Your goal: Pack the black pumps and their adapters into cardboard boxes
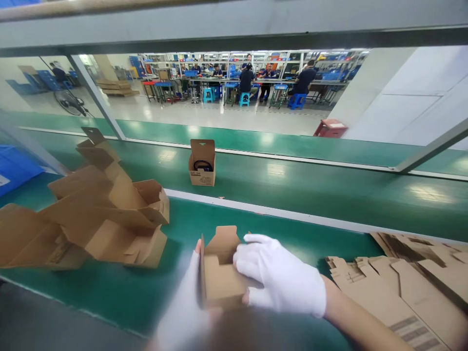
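A small brown cardboard box (218, 273), partly folded with flaps up, sits between both my hands just above the green bench. My left hand (185, 304), in a white glove and blurred, presses against the box's left side. My right hand (280, 275), also in a white glove, lies over the box's right side with fingers on a flap. Both hands grip the same box.
A heap of folded open boxes (109, 214) lies at the left. Flat cardboard blanks (402, 282) are stacked at the right. One upright box with a black item (202, 165) stands on the green conveyor belt (329, 190). Seated people work at benches far behind.
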